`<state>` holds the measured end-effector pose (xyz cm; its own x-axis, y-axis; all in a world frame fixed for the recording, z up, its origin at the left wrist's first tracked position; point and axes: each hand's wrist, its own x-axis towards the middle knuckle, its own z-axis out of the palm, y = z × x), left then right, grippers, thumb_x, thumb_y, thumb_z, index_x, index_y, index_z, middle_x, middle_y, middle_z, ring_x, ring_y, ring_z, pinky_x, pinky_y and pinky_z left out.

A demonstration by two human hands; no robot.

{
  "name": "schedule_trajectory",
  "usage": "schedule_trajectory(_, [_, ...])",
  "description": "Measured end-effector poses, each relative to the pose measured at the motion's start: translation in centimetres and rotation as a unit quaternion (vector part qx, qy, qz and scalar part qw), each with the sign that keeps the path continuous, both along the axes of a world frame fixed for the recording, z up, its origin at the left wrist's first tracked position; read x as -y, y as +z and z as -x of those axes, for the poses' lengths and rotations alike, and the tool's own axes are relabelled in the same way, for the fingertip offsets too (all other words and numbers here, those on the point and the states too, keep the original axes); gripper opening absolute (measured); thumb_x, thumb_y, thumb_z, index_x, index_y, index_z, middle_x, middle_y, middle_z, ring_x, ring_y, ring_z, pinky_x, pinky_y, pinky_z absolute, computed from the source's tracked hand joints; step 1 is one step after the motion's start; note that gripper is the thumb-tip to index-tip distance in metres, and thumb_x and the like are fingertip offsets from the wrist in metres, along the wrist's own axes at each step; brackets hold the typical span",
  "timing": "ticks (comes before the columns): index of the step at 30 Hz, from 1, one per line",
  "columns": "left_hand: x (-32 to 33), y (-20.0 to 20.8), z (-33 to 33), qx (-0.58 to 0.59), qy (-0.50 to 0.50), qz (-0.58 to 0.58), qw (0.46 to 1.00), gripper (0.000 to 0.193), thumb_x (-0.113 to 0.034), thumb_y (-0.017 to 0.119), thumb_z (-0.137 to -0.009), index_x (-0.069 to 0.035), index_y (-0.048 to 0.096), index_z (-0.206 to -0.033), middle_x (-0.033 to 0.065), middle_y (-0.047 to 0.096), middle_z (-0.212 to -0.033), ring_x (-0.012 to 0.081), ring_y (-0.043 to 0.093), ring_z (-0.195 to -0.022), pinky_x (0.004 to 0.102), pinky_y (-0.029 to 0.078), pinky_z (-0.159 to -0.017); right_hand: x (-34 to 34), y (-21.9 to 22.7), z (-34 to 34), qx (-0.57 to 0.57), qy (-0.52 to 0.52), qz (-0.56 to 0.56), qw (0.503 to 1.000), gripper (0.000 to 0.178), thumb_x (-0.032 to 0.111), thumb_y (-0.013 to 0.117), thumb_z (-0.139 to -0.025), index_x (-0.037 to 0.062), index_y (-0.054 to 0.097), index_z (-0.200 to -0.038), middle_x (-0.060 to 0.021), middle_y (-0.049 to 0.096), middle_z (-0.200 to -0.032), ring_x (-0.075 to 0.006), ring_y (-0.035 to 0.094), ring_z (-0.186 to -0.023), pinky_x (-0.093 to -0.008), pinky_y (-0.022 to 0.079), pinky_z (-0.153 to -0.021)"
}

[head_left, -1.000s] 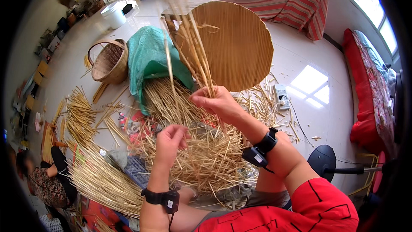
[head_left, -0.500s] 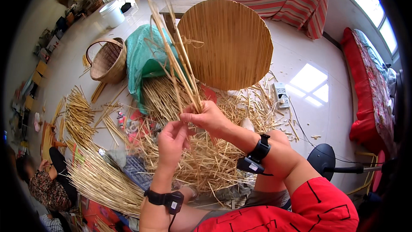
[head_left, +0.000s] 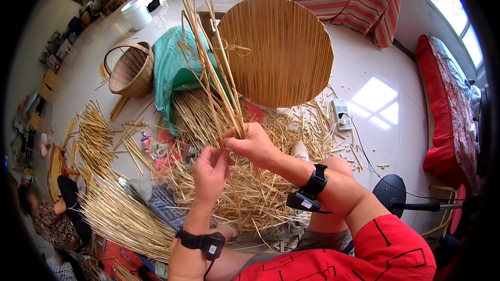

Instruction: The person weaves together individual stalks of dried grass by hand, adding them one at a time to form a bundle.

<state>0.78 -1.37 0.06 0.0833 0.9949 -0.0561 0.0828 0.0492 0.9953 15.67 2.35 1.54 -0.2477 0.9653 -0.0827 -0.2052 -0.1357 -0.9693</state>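
Note:
My right hand (head_left: 252,143) is closed round the lower part of a few long, dry straw stalks (head_left: 223,86). They rise up and away from me, with loose dry leaves curling off them. Just below and left of it, my left hand (head_left: 208,173) is pinched, thumb against fingers, close to the right thumb. Whatever lies between those fingertips is too small to make out. Beneath both hands spreads a heap of loose cut straw (head_left: 245,192). A sheaf of straw (head_left: 192,112) pokes out of a green plastic sack (head_left: 174,62) beyond them.
A round straw board (head_left: 276,52) leans upright at the far side. Left of the sack stands a wicker basket (head_left: 133,70). Straw bundles (head_left: 96,143) and a long sheaf (head_left: 125,218) lie to the left, near a seated person (head_left: 60,224). A power strip (head_left: 341,114) lies right.
My hands stay almost in the same place. The left fingers have shifted slightly, and the stalks in my right hand have tilted a little.

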Motion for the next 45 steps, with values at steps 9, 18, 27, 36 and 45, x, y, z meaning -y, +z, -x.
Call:
schedule_trajectory(9, [0.2, 0.2, 0.0, 0.008, -0.020, 0.004, 1.000, 0.013, -0.015, 0.055, -0.093, -0.003, 0.053, -0.088, 0.0046, 0.063, -0.070, 0.0041, 0.048, -0.047, 0.0163, 0.037, -0.043, 0.0, -0.7, 0.2, -0.037, 0.004, -0.006, 0.999, 0.011, 0.006, 0.059, -0.079, -0.0022, 0.065, -0.081, 0.0005, 0.059, -0.066, -0.0036, 0.049, -0.057, -0.0209, 0.039, -0.048])
schedule_trajectory(18, [0.2, 1.3, -0.1, 0.058, -0.047, 0.032, 0.997, 0.013, -0.013, 0.051, -0.094, -0.001, 0.055, -0.089, 0.0041, 0.065, -0.073, 0.0037, 0.048, -0.049, 0.0170, 0.038, -0.045, -0.1, -0.7, -0.3, -0.103, 0.065, 0.027, 0.992, 0.008, 0.007, 0.059, -0.077, 0.0000, 0.061, -0.077, 0.0001, 0.056, -0.064, -0.0050, 0.049, -0.053, -0.0212, 0.037, -0.047])
schedule_trajectory(27, [0.1, 0.6, 0.1, 0.091, -0.060, 0.032, 0.994, 0.018, -0.019, 0.053, -0.094, -0.002, 0.055, -0.092, 0.0047, 0.064, -0.071, 0.0034, 0.047, -0.048, 0.0165, 0.035, -0.043, 0.3, 0.3, -0.2, -0.082, 0.058, 0.023, 0.995, 0.007, 0.008, 0.058, -0.077, 0.0009, 0.059, -0.077, 0.0003, 0.056, -0.063, -0.0047, 0.048, -0.052, -0.0204, 0.036, -0.046])
schedule_trajectory(36, [0.1, 1.1, 0.5, 0.084, -0.091, 0.053, 0.991, 0.020, -0.020, 0.049, -0.096, -0.002, 0.058, -0.091, 0.0058, 0.064, -0.071, 0.0038, 0.046, -0.046, 0.0160, 0.034, -0.042, 0.1, -0.1, -0.2, -0.091, 0.080, -0.015, 0.992, 0.009, 0.003, 0.052, -0.078, -0.0044, 0.054, -0.073, -0.0081, 0.056, -0.061, -0.0130, 0.053, -0.045, -0.0249, 0.040, -0.037])
schedule_trajectory(45, [0.2, 1.1, 0.4, 0.093, -0.102, 0.047, 0.989, 0.022, -0.019, 0.042, -0.098, -0.003, 0.058, -0.094, 0.0059, 0.063, -0.070, 0.0041, 0.047, -0.047, 0.0153, 0.035, -0.043, 0.1, 0.3, -0.4, -0.096, 0.090, 0.020, 0.991, 0.007, 0.007, 0.058, -0.080, 0.0004, 0.056, -0.078, -0.0023, 0.055, -0.063, -0.0079, 0.051, -0.053, -0.0230, 0.040, -0.046])
